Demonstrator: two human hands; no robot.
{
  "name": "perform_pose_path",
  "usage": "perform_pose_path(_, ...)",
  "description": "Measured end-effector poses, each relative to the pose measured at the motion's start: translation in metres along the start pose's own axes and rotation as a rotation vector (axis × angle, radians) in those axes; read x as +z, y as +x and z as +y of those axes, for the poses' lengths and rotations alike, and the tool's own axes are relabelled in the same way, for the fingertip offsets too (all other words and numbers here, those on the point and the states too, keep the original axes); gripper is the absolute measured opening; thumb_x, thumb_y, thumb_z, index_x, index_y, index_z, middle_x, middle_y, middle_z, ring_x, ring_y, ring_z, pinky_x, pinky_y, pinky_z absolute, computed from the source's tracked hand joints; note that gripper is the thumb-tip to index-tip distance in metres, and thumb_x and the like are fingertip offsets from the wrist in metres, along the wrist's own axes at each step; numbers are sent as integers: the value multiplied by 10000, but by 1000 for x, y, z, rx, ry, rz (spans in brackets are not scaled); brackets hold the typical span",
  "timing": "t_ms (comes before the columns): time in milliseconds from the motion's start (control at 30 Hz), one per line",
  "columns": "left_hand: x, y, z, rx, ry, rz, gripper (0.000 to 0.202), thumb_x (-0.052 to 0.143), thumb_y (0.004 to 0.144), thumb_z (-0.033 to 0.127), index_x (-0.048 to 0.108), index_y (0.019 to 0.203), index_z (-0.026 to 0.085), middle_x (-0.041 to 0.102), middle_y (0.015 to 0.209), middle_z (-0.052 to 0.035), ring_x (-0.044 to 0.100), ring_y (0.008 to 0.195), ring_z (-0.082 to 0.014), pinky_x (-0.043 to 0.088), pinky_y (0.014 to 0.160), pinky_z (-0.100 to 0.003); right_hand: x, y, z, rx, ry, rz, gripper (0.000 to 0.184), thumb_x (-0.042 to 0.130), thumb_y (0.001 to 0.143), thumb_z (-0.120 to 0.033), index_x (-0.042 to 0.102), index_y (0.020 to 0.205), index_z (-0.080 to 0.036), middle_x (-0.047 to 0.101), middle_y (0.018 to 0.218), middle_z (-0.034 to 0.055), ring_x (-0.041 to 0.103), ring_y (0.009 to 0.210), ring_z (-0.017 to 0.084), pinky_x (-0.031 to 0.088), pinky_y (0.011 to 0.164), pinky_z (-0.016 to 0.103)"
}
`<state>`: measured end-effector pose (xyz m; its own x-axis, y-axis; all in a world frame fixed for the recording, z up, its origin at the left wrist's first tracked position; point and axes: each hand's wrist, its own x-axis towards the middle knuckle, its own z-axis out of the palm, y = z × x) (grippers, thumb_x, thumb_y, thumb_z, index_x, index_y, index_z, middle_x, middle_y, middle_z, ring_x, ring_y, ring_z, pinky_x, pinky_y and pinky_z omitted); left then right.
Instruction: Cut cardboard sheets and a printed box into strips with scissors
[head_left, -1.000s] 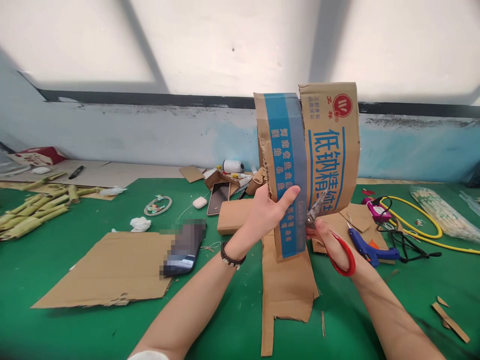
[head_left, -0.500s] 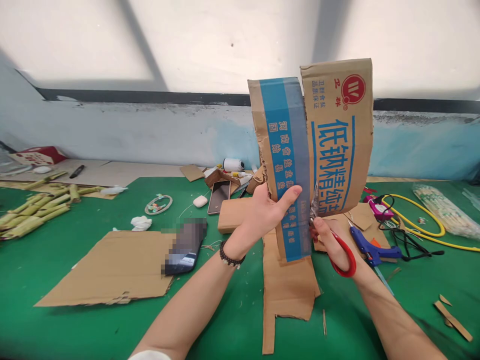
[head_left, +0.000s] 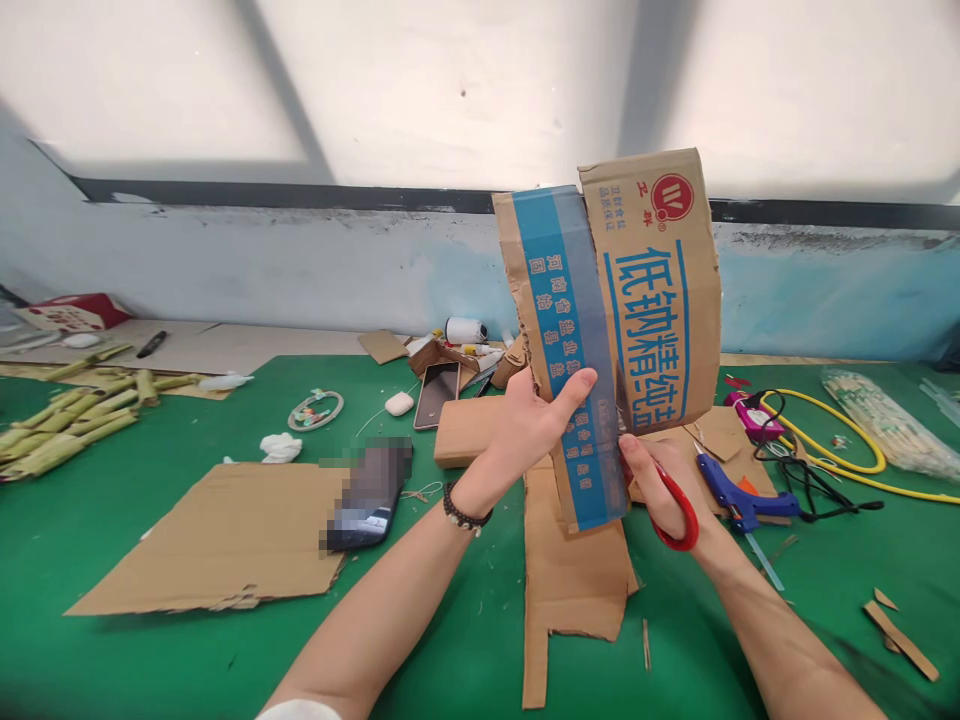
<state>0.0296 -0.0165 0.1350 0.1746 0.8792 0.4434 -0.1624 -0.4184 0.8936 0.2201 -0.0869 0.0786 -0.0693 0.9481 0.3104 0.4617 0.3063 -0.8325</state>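
My left hand (head_left: 536, 415) grips a printed piece of cardboard (head_left: 664, 330) by its left part, thumb on the blue-striped face and fingers behind. The cardboard stands upright above the table, with a long slit from the top edge parting the blue-striped strip from the section with the red logo. In my right hand (head_left: 660, 480) is a pair of red-handled scissors (head_left: 684, 530); the blades sit in the cardboard along that slit, mostly hidden. Below lies a cut cardboard piece (head_left: 574, 580), with a folded cardboard block (head_left: 469, 432) behind my left wrist.
On the green table (head_left: 420, 640), a flat cardboard sheet (head_left: 217, 530) and a dark phone (head_left: 367, 510) lie left. A blue glue gun (head_left: 739, 495), yellow cable (head_left: 847, 440) and bagged sticks (head_left: 885, 420) are right. Plant stalks (head_left: 67, 420) are far left; another phone (head_left: 437, 395) lies behind.
The right section of the cardboard has tilted and shifted left and down. My right hand with the scissors has moved slightly left, and less of the blades shows. My left hand keeps its hold.
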Motion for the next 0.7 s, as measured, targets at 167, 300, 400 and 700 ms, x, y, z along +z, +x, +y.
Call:
perform_pose_path(167, -1, 1, -1, -6, 20, 21, 540, 854, 947, 684, 842, 1211, 213, 876, 1319, -111, 827, 1248, -379, 688, 1087, -484, 1, -1, -7, 15, -9, 35, 684, 436, 1144, -724, 371, 639, -267, 473, 573, -7, 366, 548, 152, 260, 541, 344)
perform_pose_path(300, -2, 4, -5, 1, 22, 12, 557, 846, 944, 703, 843, 1201, 209, 880, 1303, -115, 829, 1244, -380, 683, 1107, -502, 3, -1, -11, -1, -53, 61, 717, 401, 1151, -727, 378, 608, -260, 480, 538, -2, 384, 524, 150, 286, 549, 336)
perform_pose_path(400, -4, 6, -10, 0, 15, 11, 537, 846, 949, 694, 847, 1184, 210, 881, 1297, -112, 827, 1252, -377, 676, 1125, -505, 4, -1, -10, 7, -62, 69, 730, 386, 1161, -721, 424, 606, -248, 543, 559, 15, 432, 538, 156, 314, 567, 332)
perform_pose_path(700, -3, 9, -16, -37, -8, 5, 548, 849, 960, 663, 843, 1251, 199, 863, 1361, -121, 816, 1282, -367, 662, 1127, -481, 8, 1, -2, 44, -103, 101, 712, 400, 1166, -715, 556, 664, -233, 635, 618, 42, 517, 586, 190, 330, 593, 345)
